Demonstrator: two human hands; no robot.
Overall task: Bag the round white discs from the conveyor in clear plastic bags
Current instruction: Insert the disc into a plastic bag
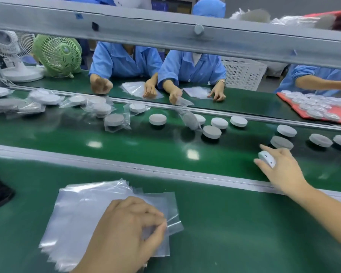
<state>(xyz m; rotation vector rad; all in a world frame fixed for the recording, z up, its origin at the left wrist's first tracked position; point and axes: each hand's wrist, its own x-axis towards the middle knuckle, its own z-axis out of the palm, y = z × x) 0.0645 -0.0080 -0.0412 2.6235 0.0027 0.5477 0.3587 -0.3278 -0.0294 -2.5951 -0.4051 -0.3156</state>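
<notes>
Head view, right hand (282, 170): disc (266, 159) gripped by its rim, held tilted over the belt (126, 140)
Left hand (126, 231): bag (173, 221) pinched atop the stack (77, 213)
Handling: disc judged light, stiff, smooth, best taken across the rim; bag judged thin, slippery

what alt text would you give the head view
A person's right hand grips a white disc over the green conveyor while the left hand pinches a clear bag from a stack. On it lie loose discs and bagged discs.

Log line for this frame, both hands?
left hand: pinches top clear bag of stack | right hand: grips white disc at conveyor | stage: disc not yet bagged
</notes>
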